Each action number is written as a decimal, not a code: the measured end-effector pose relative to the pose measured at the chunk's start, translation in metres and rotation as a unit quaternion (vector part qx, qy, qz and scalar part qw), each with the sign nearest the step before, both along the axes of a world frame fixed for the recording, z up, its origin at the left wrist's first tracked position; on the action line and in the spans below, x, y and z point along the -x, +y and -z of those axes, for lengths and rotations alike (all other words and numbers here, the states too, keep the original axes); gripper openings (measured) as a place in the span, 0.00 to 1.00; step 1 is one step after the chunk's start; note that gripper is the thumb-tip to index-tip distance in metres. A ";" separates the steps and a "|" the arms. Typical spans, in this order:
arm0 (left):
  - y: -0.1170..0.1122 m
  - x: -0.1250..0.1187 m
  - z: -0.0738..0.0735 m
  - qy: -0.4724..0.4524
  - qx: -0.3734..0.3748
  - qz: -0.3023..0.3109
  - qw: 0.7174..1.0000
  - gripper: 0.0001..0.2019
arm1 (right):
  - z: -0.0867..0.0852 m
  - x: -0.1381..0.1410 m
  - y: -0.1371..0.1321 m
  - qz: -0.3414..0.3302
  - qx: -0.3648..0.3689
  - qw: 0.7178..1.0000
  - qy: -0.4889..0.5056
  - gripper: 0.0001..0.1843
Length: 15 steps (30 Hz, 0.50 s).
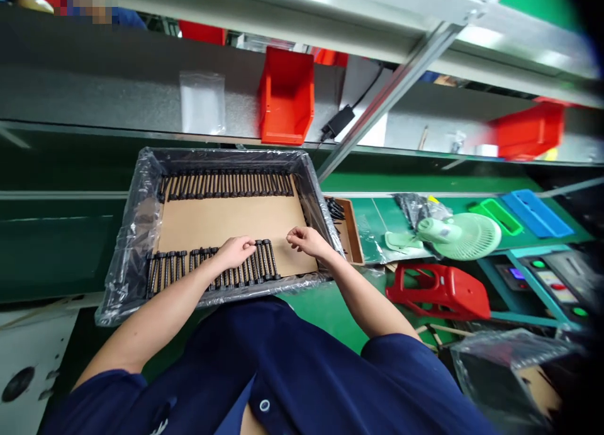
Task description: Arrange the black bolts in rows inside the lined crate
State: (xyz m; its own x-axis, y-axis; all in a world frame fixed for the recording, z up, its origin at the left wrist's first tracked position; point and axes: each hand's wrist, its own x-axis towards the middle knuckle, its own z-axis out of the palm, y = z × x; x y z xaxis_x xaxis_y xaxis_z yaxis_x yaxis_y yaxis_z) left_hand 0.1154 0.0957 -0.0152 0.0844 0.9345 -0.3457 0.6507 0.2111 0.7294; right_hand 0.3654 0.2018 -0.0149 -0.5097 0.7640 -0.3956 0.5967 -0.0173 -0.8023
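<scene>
Black rods (268,259) in a tray (127,233): far row (226,184) laid across, near row lacking its right end. Left hand (234,251) over near row, right hand (306,240) above bare cardboard (226,222), both curled; grasp indeterminable.

The green bench (61,252) bears a black tray (120,259); beside it, a box (355,230); farther right, a fan (472,237).

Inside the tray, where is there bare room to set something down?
Bare cardboard lies between the far row of black parts and the near row, and right of the latter, by the right hand. Crowded: both rows, and around the left hand.
</scene>
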 end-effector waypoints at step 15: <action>0.011 0.024 0.016 -0.057 0.004 -0.109 0.992 0.27 | 0.053 -0.171 0.040 0.449 -0.081 0.889 0.040 0.14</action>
State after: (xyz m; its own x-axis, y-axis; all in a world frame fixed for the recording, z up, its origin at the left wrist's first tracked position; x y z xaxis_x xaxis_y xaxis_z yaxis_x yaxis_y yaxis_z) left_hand 0.0912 0.1070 -0.0315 -0.0804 0.9324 -0.3525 0.5032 0.3432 0.7931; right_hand 0.5365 0.2416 -0.0680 0.3130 0.9205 -0.2341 0.3419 -0.3392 -0.8764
